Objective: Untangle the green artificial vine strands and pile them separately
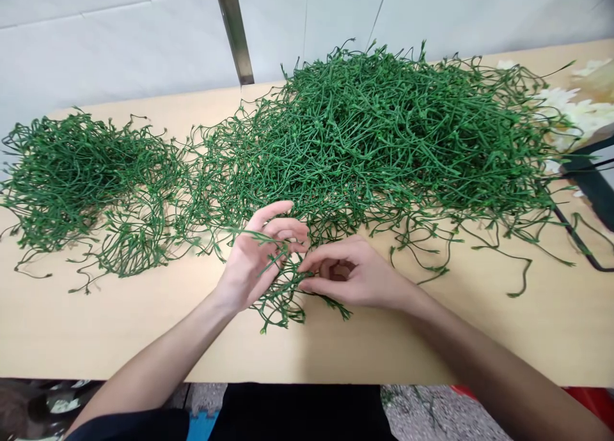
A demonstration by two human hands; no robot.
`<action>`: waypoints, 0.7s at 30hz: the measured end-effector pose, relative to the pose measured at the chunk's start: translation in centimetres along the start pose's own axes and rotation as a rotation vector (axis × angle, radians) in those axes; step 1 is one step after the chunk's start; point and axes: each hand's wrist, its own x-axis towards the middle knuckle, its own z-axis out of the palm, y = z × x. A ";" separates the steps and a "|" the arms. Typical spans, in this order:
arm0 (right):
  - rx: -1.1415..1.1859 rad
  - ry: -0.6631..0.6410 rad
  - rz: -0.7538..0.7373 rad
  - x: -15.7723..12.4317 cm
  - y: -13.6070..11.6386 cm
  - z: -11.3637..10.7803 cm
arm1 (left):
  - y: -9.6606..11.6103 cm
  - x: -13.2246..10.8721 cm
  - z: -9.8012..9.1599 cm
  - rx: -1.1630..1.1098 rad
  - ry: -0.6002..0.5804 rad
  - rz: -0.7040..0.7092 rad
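Thin green artificial flower stems with wavy stalks and small forked tips make up a large heap [393,128] beyond my hands. My left hand [249,262] is turned palm up, its fingers loosely curled around a few stems that lie across the palm. Close on its right, my right hand [359,275] has thumb and forefinger pinched at the edge of a small clump of stems [283,300]. This clump rests on the table below and between the hands. Exactly which stem the right fingertips grip is hard to make out.
A smaller pile of green stems [71,172] lies at the left, joined to the heap by scattered stems. White artificial flowers [570,112] and a black frame [592,185] are at the right. A metal strip [233,32] stands against the wall behind the wooden table [192,345].
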 end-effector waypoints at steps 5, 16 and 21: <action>0.216 0.034 0.106 0.1 -0.7 -0.4 | -0.6 -0.3 -0.7 0.192 -0.119 -0.066; -0.184 0.183 -0.127 0.1 -1.2 -1.2 | 0.9 -0.3 0.8 0.160 0.091 -0.380; -0.216 0.129 -0.146 0.1 -1.4 -1.4 | 1.0 -0.1 0.4 0.150 0.095 -0.460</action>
